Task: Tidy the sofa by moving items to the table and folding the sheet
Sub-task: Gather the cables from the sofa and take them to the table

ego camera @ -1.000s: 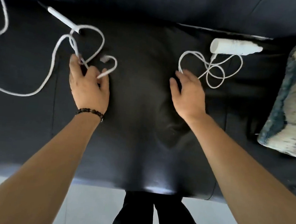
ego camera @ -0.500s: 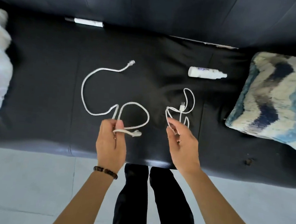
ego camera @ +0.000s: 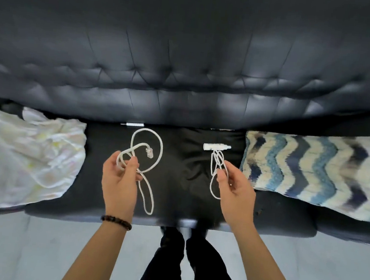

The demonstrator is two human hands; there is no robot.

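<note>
My left hand grips a thick white cable, lifted off the black sofa seat; its loops hang down and its clear plug dangles by my fingers. My right hand pinches a thin white cable in a loose bundle, one loop hanging below my thumb. A small white bottle lies on the seat just beyond the thin cable. A crumpled white sheet covers the left end of the sofa.
A blue and cream zigzag cushion rests on the right end of the seat. A small white stick-like object sits in the gap under the tufted backrest. Pale floor and my dark trouser legs lie below the seat's front edge.
Both hands have lifted their cables off the seat and drawn back toward me. The view has pulled back, now showing the sheet, cushion and backrest.
</note>
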